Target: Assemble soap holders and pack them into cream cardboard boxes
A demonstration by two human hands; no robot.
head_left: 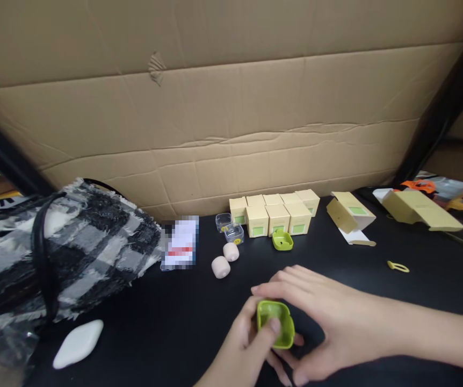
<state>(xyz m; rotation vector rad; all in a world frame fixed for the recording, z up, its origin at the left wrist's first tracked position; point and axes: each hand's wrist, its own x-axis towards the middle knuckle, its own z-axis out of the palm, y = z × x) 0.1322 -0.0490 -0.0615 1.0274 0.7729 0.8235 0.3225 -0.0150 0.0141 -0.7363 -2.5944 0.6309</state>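
Note:
A small green rounded case (276,322) sits low in the middle of the head view, held between both hands. My left hand (244,349) comes up from the bottom edge with its thumb pressed on the case's front. My right hand (320,317) reaches in from the right and cups the case from above and behind. A second green case (282,241) lies on the black table (154,322) further back, in front of a block of several small cream boxes with green labels (276,212).
A black-and-white plaid bag (62,242) fills the left. A white oval object (78,343) lies near the front left. Two pink rounded pieces (225,259), two clear small containers (229,228), an opened cream box (350,212), a yellow ring (398,266) and a cardboard wall (231,107) stand behind.

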